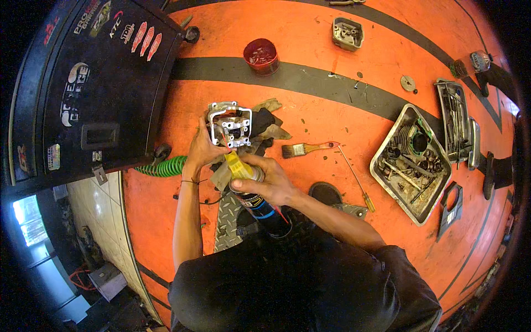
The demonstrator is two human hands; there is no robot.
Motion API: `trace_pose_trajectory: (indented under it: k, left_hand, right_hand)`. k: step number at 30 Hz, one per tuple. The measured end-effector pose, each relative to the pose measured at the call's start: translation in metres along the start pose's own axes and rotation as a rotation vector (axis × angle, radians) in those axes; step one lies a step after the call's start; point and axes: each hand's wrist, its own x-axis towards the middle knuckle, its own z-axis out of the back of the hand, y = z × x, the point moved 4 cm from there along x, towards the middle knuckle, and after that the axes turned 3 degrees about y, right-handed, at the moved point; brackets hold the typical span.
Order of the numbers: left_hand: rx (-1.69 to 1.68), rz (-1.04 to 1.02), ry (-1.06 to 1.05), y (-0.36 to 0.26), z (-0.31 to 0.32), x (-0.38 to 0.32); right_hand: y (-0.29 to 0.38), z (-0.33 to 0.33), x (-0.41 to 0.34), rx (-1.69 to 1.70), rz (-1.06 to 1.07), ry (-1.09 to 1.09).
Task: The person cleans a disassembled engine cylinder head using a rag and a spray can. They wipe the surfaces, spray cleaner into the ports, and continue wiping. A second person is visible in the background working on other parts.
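Note:
My left hand grips a metal engine cylinder head by its left side, its open valve-gear cavity facing up toward me. My right hand is wrapped around a black aerosol spray can with a yellow nozzle. A thin red straw runs from that nozzle to the cylinder head's cavity. Dark and tan rags lie on the floor under and beside the head. Right of the rags rests a paintbrush with a wooden handle.
A black tool cabinet stands at left, with a green coiled hose by its caster. On the orange floor are a red bowl, a metal cover holding small parts, a screwdriver, a gear and a tray with an engine cylinder.

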Motion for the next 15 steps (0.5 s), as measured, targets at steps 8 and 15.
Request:
trace_pose_trajectory:
  k: [8, 15]
  left_hand:
    - [-0.01, -0.025, -0.03, 0.0056, 0.0005, -0.0003]
    - [0.082, -0.038, -0.028, -0.002, 0.0004, -0.0013]
  right_hand:
    - [-0.0038, -0.0028, 0.0097, -0.024, 0.088, -0.001]
    - [-0.0051, -0.0067, 0.0046, 0.048, 0.044, 0.049]
